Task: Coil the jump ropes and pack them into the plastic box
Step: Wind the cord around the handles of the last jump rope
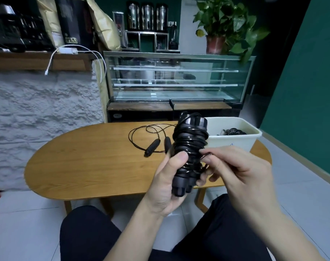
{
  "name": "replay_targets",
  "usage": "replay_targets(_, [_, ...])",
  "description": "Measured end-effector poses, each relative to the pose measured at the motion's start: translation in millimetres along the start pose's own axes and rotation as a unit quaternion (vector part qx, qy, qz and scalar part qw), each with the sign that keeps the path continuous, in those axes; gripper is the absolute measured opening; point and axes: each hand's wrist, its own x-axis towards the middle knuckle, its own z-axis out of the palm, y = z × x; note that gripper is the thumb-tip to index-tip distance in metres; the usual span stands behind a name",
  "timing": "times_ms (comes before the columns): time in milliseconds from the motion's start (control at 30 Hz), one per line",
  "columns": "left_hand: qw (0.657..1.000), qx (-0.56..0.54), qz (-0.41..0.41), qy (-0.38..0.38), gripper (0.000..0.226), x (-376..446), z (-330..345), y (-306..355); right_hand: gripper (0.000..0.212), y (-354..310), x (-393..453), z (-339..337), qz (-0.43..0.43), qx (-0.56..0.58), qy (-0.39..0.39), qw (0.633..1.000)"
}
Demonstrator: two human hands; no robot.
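Sitting at an oval wooden table (81,162), a person in dark trousers (88,238) has both hands raised over its near edge. Beyond the hands stands a long glass display case (179,80), with a leafy green plant in a red pot (222,25) on top of it, up and to the right. Off to the left of the hands runs a rough white textured wall (39,113), and over it a white charging cable (53,59) dangles from a wooden shelf.

Just past the right hand (243,172), on the table's far right end, sits the white rectangular plastic box (234,140), and a coil of black cord already lies inside it. Beyond the left hand (166,187), a loose black jump rope with two black handles (156,146) lies on the tabletop, its cord looping away in open rings, untouched by either hand.

And in the hands themselves: the wound black jump rope bundle (190,146), cord wrapped round and round its two handles, held nearly upright and tilted a touch to the right, its top overlapping the box's near left corner in view. The left hand grips the lower part of the bundle, thumb pressed across the windings. The right hand, close beside it, pinches a strand of the cord at the bundle's right side, the fingers curled in.
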Motion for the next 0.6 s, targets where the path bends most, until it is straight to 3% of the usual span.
replay_targets(133, [0.997,-0.032,-0.041,-0.059,0.058,-1.4,7.9,-2.8,0.011,-5.1,6.1,-9.5,0.047,0.108,0.082,0.990])
replay_targets(267, [0.995,-0.030,-0.044,-0.081,0.049,-2.8,11.1,-2.4,0.015,-3.3,12.7,-15.9,-0.063,-0.065,0.043,0.995])
replay_targets(467, [0.993,-0.033,-0.051,-0.105,0.043,-0.9,14.8,6.8,0.018,-4.8,23.2,-13.6,-0.104,-0.089,0.038,0.990])
replay_targets(600, [0.995,-0.026,-0.054,-0.084,0.044,-0.3,12.4,11.6,0.020,-13.9,33.7,-19.6,-0.117,-0.167,-0.029,0.979])
